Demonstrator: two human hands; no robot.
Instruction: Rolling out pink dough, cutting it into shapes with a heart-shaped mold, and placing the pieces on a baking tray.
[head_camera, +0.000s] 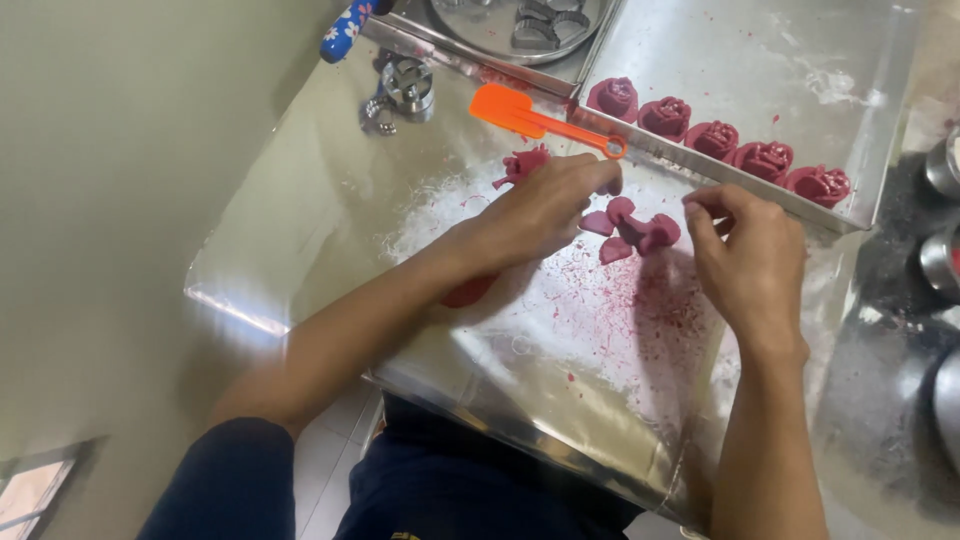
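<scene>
Near the middle of the steel table, a little toward its far edge, lie some small pink dough petals, flat and rounded, overlapping each other like a fan; their colour is dark pink, with a matte surface. The left hand rests with its fingers curled down on the left end of the petals, touching them. The right hand is just beside their right end, thumb and forefinger pressed together as in a pinch, but what is between them I cannot tell. Pink crumbs and white flour are scattered on the table around the petals. Behind the left hand there is one unfinished dough flower. At the far edge an orange spatula lies, and on the metal tray at the far right corner five finished dough roses stand in a row.
</scene>
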